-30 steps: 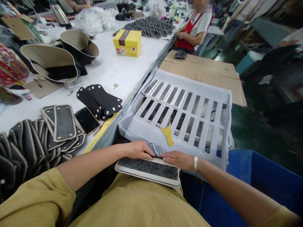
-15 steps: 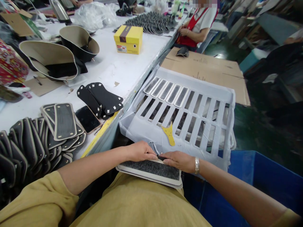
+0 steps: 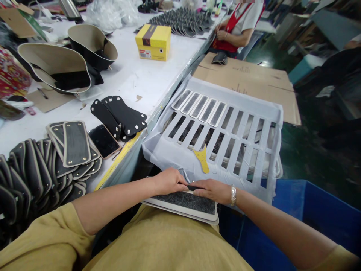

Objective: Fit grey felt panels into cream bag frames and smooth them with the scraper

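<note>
At my lap, my left hand [image 3: 170,181] and my right hand [image 3: 213,191] meet with fingers closed, thumbs and fingertips pinching a small dark strip [image 3: 194,188] between them. Its full shape is hidden by the fingers. Just under the hands lies a rectangular panel [image 3: 194,201] with a speckled dark grey centre and a pale rim, apparently layered on another pale-edged piece. The hands cover its far edge. Beyond them, a yellow cut piece [image 3: 202,159] rests on the slatted, cloth-covered rack [image 3: 169,150].
Several pale-rimmed strips [image 3: 199,107] lie across the rack's far left part. To the left, the white table [image 3: 158,81] carries stacked grey panels [image 3: 76,143], black pieces [image 3: 122,114], a phone [image 3: 103,141] and a yellow box [image 3: 153,41]. A blue bin [image 3: 324,214] stands at right.
The view has shifted slightly. Both hands keep their pinch on the dark strip with hardly any movement, and the panel beneath sits slightly further right in view.
</note>
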Demonstrator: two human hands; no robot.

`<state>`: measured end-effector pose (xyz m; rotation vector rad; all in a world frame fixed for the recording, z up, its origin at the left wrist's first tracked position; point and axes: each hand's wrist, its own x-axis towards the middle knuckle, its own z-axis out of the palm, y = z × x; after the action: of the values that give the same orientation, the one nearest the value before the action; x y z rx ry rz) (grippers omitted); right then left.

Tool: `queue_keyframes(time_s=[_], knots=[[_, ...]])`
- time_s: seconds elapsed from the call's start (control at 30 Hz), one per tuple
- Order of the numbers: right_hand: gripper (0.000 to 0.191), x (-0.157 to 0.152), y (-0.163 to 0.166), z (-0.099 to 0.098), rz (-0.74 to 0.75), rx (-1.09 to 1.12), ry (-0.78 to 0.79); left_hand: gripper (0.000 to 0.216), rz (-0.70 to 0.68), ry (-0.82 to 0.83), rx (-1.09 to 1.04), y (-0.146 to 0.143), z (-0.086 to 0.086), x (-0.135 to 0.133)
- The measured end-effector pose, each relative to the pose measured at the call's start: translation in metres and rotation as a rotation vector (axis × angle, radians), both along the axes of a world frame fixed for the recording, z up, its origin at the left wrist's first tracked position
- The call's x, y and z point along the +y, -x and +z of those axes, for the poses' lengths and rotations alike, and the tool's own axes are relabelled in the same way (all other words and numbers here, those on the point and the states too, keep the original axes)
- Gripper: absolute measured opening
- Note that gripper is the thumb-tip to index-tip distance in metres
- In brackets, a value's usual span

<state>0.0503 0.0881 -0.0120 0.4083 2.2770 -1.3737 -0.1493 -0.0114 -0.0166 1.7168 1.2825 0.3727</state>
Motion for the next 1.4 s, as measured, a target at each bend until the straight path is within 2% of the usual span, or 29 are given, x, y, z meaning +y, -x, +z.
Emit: queue_keyframes(time_s=[0.3, 0.47, 0.6, 0.7, 0.83, 0.97, 1.23, 1.4], knots=[[0.049, 0.001, 0.006, 0.000, 0.009, -0.041, 0.108, 0.023, 0.037, 0.002, 0.011, 0.000, 0.002, 0.000], [0.054, -0.002, 0.006, -0.002, 0.015, 0.010, 0.157, 0.020, 0.066, 0.021, -0.007, -0.002, 0.000, 0.000], [0.055, -0.007, 0.010, 0.000, 0.038, -0.003, 0.017, 0.019, 0.069, 0.037, -0.006, -0.003, 0.001, 0.002], [0.054, -0.009, 0.014, 0.004, 0.057, -0.061, -0.097, 0.022, 0.001, 0.074, -0.051, 0.006, 0.002, 0.005], [0.054, -0.009, 0.014, 0.006, 0.046, -0.063, -0.066, 0.028, -0.145, 0.190, -0.181, 0.032, 0.002, 0.009], [0.057, -0.006, 0.014, 0.004, 0.035, -0.070, -0.049, 0.032, -0.180, 0.226, -0.183, 0.050, 0.002, 0.011], [0.056, -0.007, 0.036, 0.010, 0.131, -0.058, -0.090, 0.032, -0.133, 0.200, -0.174, 0.048, -0.006, 0.008], [0.059, -0.010, 0.052, 0.007, 0.214, -0.057, -0.193, 0.029, -0.159, 0.131, -0.195, 0.047, -0.007, 0.005]])
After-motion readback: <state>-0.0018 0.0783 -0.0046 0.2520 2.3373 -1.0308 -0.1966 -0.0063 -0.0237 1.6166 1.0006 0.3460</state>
